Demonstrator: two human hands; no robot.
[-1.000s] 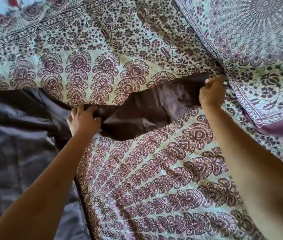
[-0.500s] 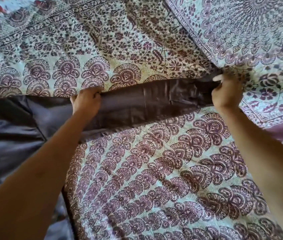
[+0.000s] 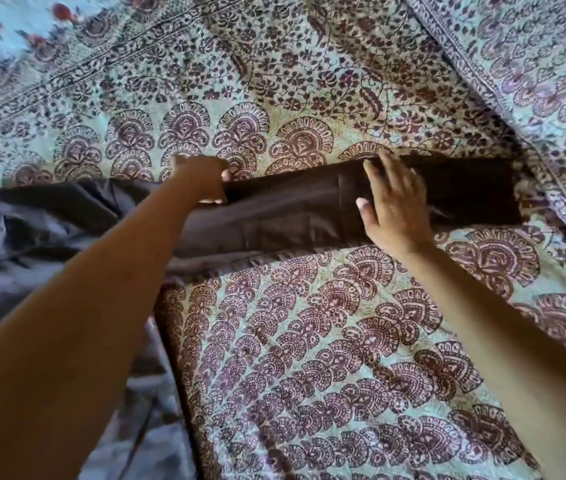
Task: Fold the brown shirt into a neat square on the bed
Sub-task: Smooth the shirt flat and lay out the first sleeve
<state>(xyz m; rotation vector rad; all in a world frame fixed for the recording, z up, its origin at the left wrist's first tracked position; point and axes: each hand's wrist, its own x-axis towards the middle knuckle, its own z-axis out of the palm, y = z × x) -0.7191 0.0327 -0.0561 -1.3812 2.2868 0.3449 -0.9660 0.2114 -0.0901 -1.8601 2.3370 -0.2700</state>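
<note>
Head view, 1 frame logged.

Near: both bare forearms reach away from me over the bedspread (image 3: 309, 358), pale green with dark maroon fan motifs. At near left the body of the shirt (image 3: 25, 244) lies bunched on the bed, brown with a grey sheen, and runs out of frame along the left and bottom edges.

Middle: 1 sleeve (image 3: 285, 216) stretches from the shirt body to the right, across the bedspread, lying flat as a long band. Its right end (image 3: 465, 192) sits in shadow and looks darker; it ends just beside the pillow.

Left hand (image 3: 202, 181): fingers curled, gripping the sleeve at its far edge near where it joins the body. Thumb tip shows on the near side of the grip. I cannot tell how much cloth is inside the fist.

Right hand (image 3: 396, 202): fingers straight and spread, palm down, resting flat on the sleeve about midway along. It holds nothing. The 2 hands are well apart along the band.

Far: bedspread pattern changes to small vines and flowers, then a striped border. Pillow (image 3: 534, 71) at far right, same print. Red flower shapes at far left are blurred.
</note>
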